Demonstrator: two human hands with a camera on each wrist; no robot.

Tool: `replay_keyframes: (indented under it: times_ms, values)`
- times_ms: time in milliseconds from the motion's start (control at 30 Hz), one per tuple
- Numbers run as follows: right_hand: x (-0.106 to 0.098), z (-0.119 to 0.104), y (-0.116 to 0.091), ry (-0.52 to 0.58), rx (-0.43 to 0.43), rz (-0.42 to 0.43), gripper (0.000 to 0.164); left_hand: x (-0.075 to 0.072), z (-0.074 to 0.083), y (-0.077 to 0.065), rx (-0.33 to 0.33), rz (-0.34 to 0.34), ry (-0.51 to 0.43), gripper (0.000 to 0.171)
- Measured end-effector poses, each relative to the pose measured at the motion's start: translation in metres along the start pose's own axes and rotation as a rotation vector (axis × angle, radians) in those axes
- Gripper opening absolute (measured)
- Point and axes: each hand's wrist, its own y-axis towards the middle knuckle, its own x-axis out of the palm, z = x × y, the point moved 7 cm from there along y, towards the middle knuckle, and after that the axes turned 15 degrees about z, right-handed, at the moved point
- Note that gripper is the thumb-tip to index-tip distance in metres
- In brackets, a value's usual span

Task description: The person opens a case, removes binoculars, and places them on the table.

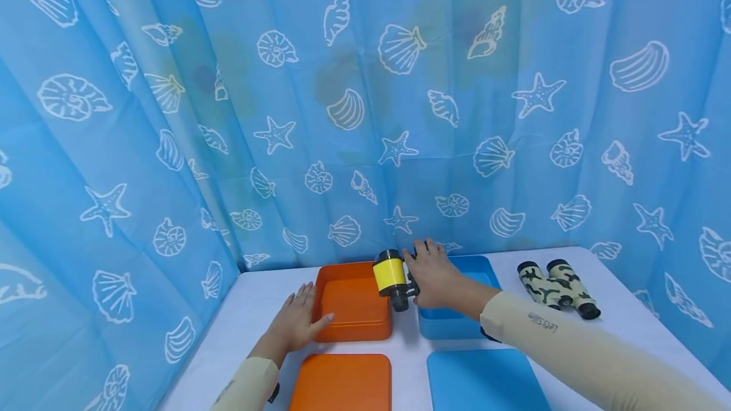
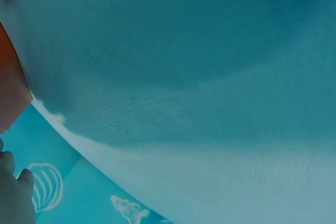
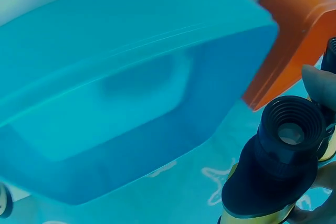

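My right hand [image 1: 435,276] grips a pair of yellow-and-black binoculars [image 1: 391,273], held up over the gap between an orange box [image 1: 354,333] and a blue box [image 1: 451,328]. In the right wrist view one black eyepiece of the binoculars [image 3: 289,129] faces the camera, and the inside of the blue box [image 3: 131,45] shows beside it. Part of the binoculars is hidden behind the right hand in the head view. My left hand [image 1: 296,319] lies along the left side of the orange box, its fingers extended and the thumb over the near left rim.
In front of the boxes lie a flat orange lid [image 1: 342,382] and a flat blue lid [image 1: 485,379]. Camouflage-patterned binoculars [image 1: 559,287] lie on the white table [image 1: 234,328] at the right. A blue shell-print curtain [image 1: 365,113] hangs close behind.
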Motion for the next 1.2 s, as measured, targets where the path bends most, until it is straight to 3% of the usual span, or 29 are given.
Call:
replay_keyframes:
  times_ms: [467,1200]
  values:
    - [-0.012,0.039,-0.032,0.007,-0.004,-0.033,0.105,-0.003,-0.003,-0.004,-0.011,-0.002,-0.009,0.098]
    - [-0.027,0.101,-0.092,-0.042,-0.052,0.051,0.102,0.002,-0.002,-0.001,-0.005,0.014,-0.020,0.099]
